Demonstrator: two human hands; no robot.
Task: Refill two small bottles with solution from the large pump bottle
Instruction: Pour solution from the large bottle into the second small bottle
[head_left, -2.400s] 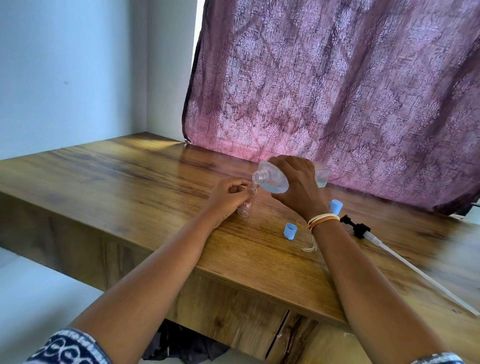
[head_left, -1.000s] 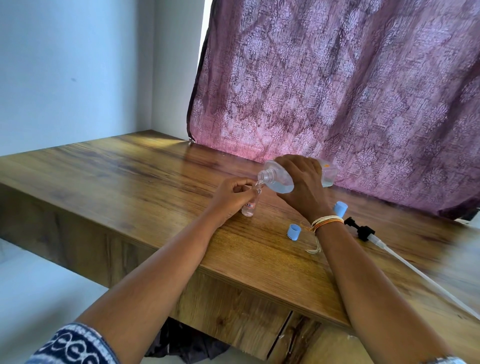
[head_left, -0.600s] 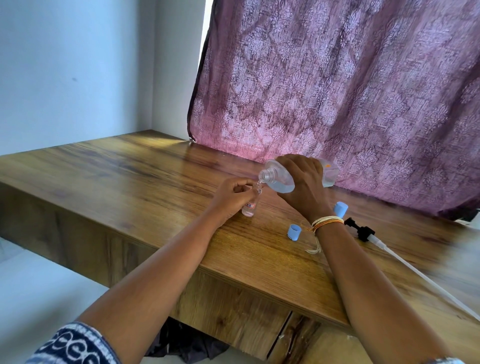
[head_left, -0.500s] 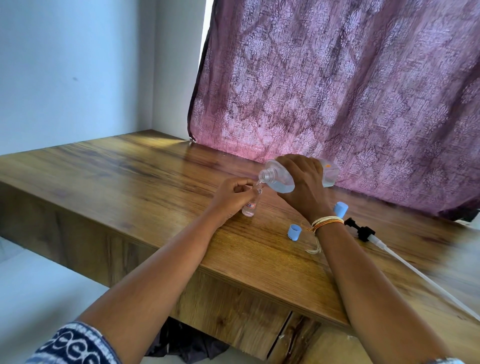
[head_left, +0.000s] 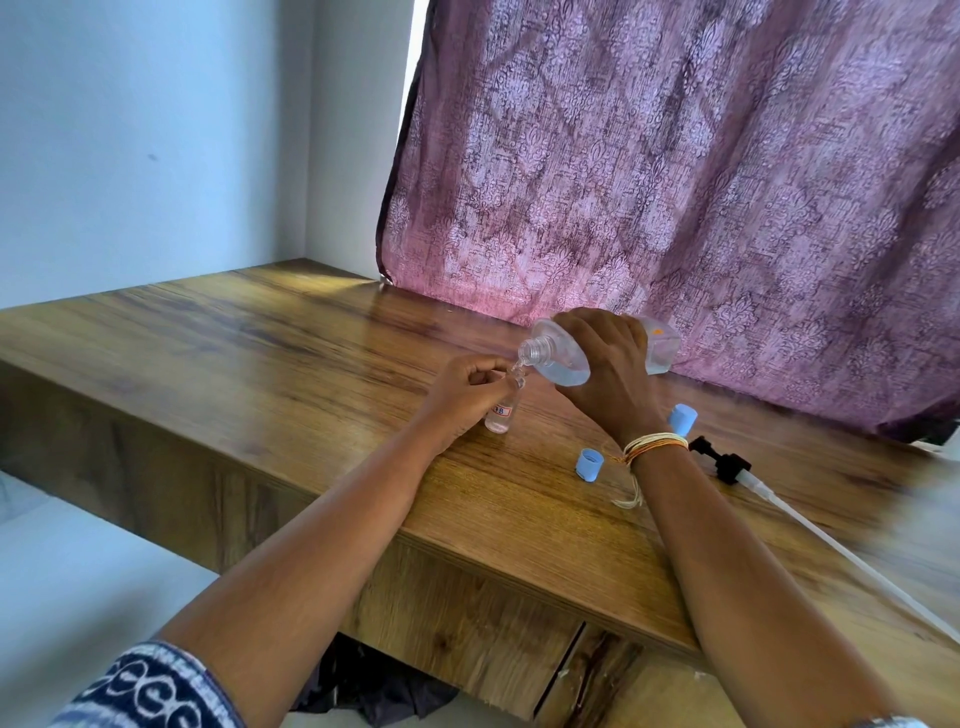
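My right hand (head_left: 605, 374) grips the large clear bottle (head_left: 563, 356), which is tipped to the left with its open neck over a small bottle. Pale liquid lies in its lower side. My left hand (head_left: 465, 392) holds the small clear bottle (head_left: 500, 418) upright on the wooden table (head_left: 291, 364), fingers curled round its upper part. The small bottle carries a white label. Its mouth meets the big bottle's neck. A second small bottle is not in sight.
Two light-blue caps lie on the table: one (head_left: 589, 464) near my right wrist, the other (head_left: 681, 419) behind it. The black pump head (head_left: 719, 460) with its long white tube (head_left: 841, 553) lies at the right. A purple curtain (head_left: 675, 182) hangs behind.
The large bottle has tipped further down, so its neck now meets the small bottle's mouth. Both hands have otherwise stayed in place over the last second.
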